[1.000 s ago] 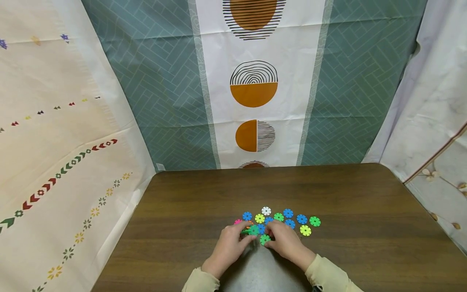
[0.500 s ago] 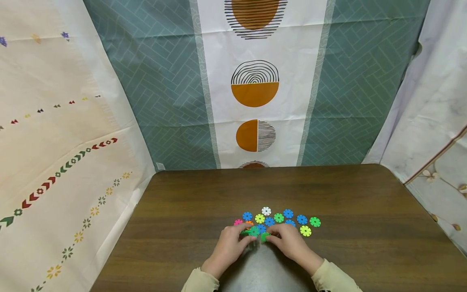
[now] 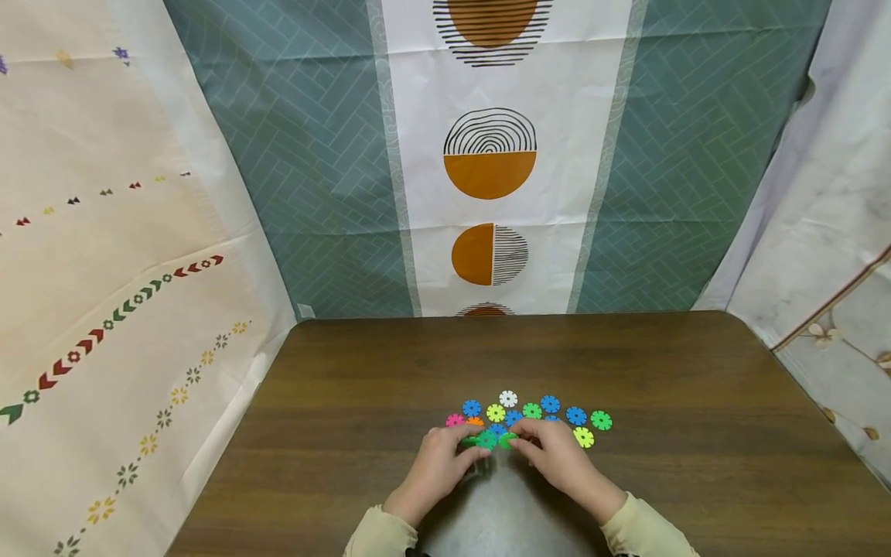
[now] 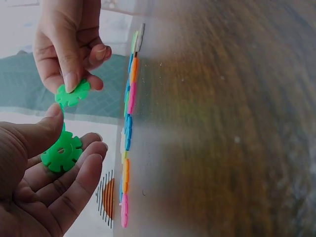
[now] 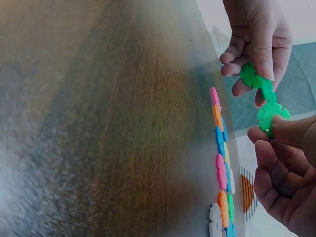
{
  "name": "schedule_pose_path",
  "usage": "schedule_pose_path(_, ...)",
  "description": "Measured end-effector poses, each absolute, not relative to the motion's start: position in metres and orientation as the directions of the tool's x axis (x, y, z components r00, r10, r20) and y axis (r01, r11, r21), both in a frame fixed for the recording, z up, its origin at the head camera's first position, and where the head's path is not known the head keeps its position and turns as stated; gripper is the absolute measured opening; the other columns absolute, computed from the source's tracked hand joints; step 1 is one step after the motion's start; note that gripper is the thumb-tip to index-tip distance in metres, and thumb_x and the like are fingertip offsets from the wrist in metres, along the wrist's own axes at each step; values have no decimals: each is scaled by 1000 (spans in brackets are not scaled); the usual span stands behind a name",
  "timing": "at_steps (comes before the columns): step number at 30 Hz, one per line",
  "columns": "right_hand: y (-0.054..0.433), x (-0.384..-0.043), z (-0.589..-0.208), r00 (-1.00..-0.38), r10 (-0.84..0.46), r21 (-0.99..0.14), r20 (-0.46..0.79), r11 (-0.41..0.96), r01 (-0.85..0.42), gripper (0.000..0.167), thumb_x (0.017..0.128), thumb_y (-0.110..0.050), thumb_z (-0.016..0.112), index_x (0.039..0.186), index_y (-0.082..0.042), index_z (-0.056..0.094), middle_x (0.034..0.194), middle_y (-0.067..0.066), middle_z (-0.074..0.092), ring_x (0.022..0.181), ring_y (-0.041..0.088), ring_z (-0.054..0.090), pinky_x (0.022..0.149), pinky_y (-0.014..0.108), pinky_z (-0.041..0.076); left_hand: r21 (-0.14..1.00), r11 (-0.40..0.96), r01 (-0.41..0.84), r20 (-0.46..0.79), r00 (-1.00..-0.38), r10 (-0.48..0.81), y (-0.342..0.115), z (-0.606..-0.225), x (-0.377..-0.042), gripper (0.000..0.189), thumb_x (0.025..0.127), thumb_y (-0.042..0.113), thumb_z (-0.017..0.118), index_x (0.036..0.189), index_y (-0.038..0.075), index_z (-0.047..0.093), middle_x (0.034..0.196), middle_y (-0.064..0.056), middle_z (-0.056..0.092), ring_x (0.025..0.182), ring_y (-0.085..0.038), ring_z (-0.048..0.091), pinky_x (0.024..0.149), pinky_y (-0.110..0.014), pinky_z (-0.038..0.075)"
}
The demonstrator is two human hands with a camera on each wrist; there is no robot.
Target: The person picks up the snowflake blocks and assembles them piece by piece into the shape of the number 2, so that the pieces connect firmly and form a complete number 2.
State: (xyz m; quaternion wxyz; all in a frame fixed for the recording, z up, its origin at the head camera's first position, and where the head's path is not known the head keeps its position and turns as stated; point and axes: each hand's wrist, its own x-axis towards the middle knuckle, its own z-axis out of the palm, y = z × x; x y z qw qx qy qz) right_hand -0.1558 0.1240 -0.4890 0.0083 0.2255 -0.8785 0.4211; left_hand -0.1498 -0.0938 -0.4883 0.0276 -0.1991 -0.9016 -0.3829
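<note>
Near the middle of the table, my left hand (image 3: 435,468) grips green notched plastic discs (image 4: 63,157) joined together, one facing the camera and one nearly edge-on in the left wrist view. My right hand (image 3: 567,464) pinches another green notched disc (image 5: 271,114) between thumb and fingers. The two hands face each other, and the right disc is right at the edge of the left hand's discs. Part of the joined discs is hidden behind the left thumb (image 4: 44,131).
Several loose notched discs lie flat on the brown table (image 3: 362,379) just beyond the hands, including a white disc (image 3: 508,399), a pink disc (image 3: 455,420) and a yellow disc (image 3: 583,437). A patterned cloth (image 3: 313,193) hangs behind the table's far edge.
My right hand has brought its green disc upward from the table's near side to beside the left hand's discs, tilting it. My left hand has stayed almost still.
</note>
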Motion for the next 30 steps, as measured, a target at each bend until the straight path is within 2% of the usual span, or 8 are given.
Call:
schedule_pose_path(5,123,-155,-488,-892,-389,-712,231,558,-427,6,92,-11,67,89,-16,68,70,-4,64,51,-1,50,51,22,46,679,623,388,205,-915,347,-93,-487,-150,30,87,27,73,112,9,73,108,0,72,99,-12,65,83,-31,54)
schedule_pose_path(12,119,-152,-483,-878,-392,-651,275,596,-470,9,91,-11,69,85,-17,67,64,-5,59,50,-3,46,49,20,43,662,615,429,241,-899,367,-92,-488,-149,28,85,25,75,107,8,74,105,-1,73,97,-12,66,82,-30,54)
schedule_pose_path(20,116,-152,-483,-814,-437,-551,382,599,-581,13,87,-10,72,80,-18,65,66,-8,59,55,-3,41,51,18,39,662,612,433,212,-891,401,-91,-487,-150,25,86,24,74,105,8,74,101,1,73,93,-8,65,80,-27,53)
schedule_pose_path(25,112,-150,-485,-786,-464,-475,409,627,-617,18,84,-8,74,77,-17,61,64,-12,53,56,-1,40,52,18,37,605,643,470,207,-872,443,-90,-486,-148,24,87,26,73,104,9,74,100,2,73,92,-8,66,80,-27,53)
schedule_pose_path(30,112,-149,-488,-799,-448,-504,400,621,-600,17,85,-8,74,77,-17,62,63,-11,52,54,-2,39,51,18,38,667,609,430,165,-882,442,-91,-488,-148,23,89,26,72,105,10,73,99,3,72,86,-4,63,77,-24,52)
